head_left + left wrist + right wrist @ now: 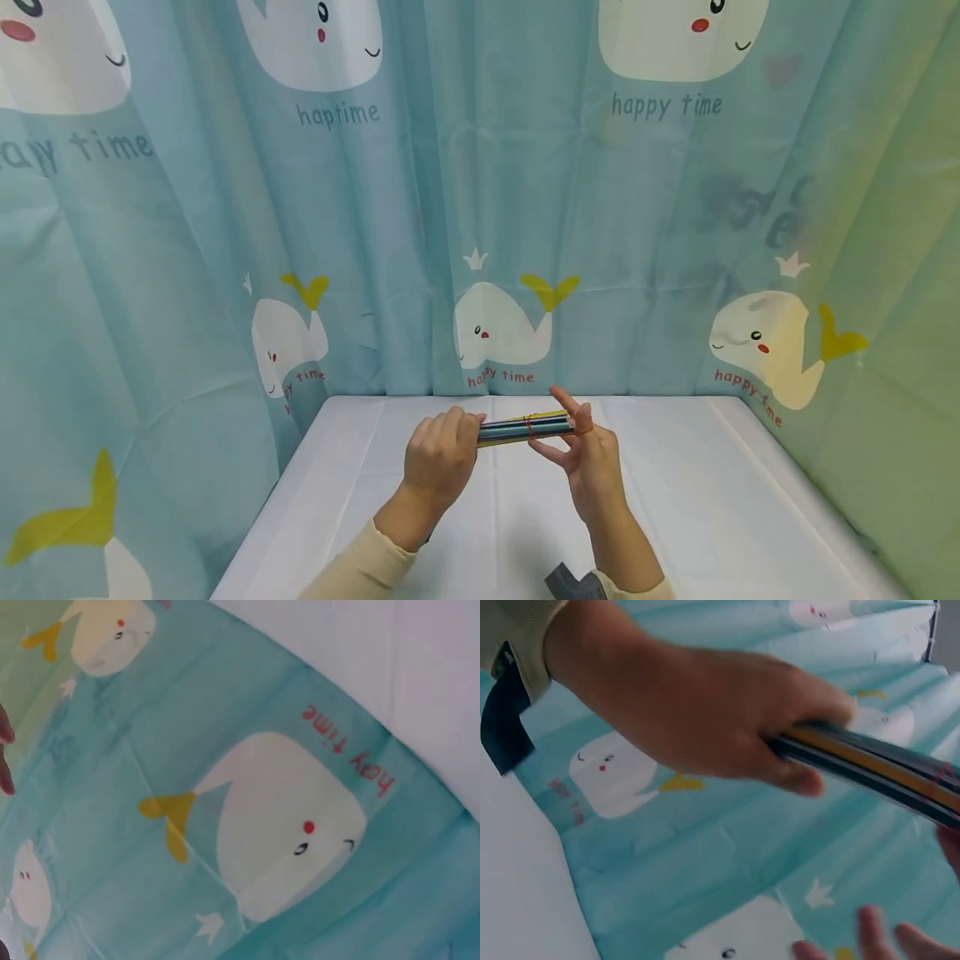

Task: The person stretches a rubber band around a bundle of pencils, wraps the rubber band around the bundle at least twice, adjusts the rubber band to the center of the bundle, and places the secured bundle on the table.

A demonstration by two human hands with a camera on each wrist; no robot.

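My left hand (pixel 442 454) grips one end of a bundle of pencils (pixel 504 432), holding it level above the table. The pencils are dark, pale blue and yellow, and a thin red rubber band (pixel 529 427) circles them. At the other end is my right hand (pixel 597 471), thumb and index finger spread apart around the bundle, fingers close to the pencil ends. In the right wrist view, the pencils (pixel 877 761) stick out of the left fist, and spread right fingers (pixel 871 930) show lower right. The left wrist view shows only fingertips at its left edge.
A white-covered table (pixel 675 500) lies beneath both hands. Light blue curtains (pixel 510 192) with printed whales hang behind it and along both sides. A dark grey strap piece (pixel 573 582) juts from the right sleeve.
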